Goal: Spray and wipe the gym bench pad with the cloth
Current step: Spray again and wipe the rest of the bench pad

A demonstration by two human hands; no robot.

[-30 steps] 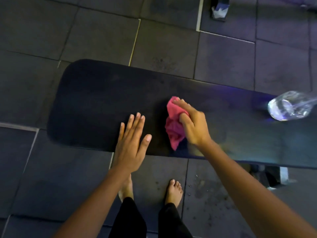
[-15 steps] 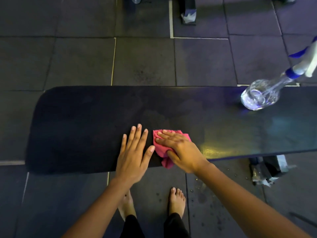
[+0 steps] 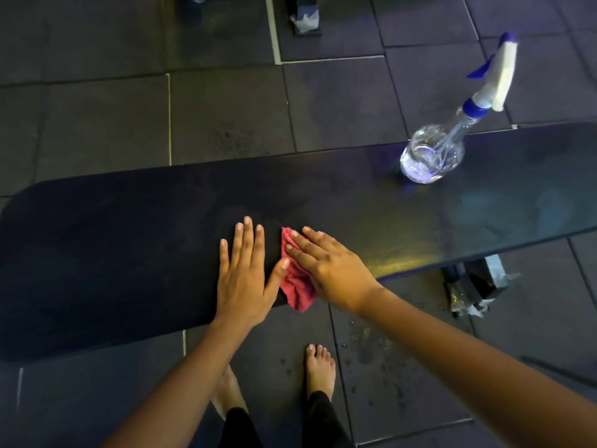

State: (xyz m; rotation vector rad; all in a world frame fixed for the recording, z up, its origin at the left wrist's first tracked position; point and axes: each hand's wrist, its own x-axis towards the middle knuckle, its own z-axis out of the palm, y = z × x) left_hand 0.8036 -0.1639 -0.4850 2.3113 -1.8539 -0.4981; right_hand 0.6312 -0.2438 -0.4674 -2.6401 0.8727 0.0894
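The black gym bench pad (image 3: pixel 129 253) runs across the view from left to right. My right hand (image 3: pixel 326 270) presses a pink cloth (image 3: pixel 295 286) flat onto the pad near its front edge; part of the cloth hangs over that edge. My left hand (image 3: pixel 244 273) lies flat on the pad just left of the cloth, fingers spread, its thumb touching the cloth. A clear spray bottle (image 3: pixel 433 153) with a blue and white trigger head stands upright on the pad at the far right.
Dark rubber floor tiles (image 3: pixel 226 118) surround the bench. My bare feet (image 3: pixel 319 370) stand below the pad's front edge. A bench leg base (image 3: pixel 475 282) sits under the pad at the right. Another metal foot (image 3: pixel 305 17) is at the top.
My right hand has drawn the cloth from mid-pad toward the front edge and closer to the left hand. The view has shifted, bringing the whole spray bottle into sight.
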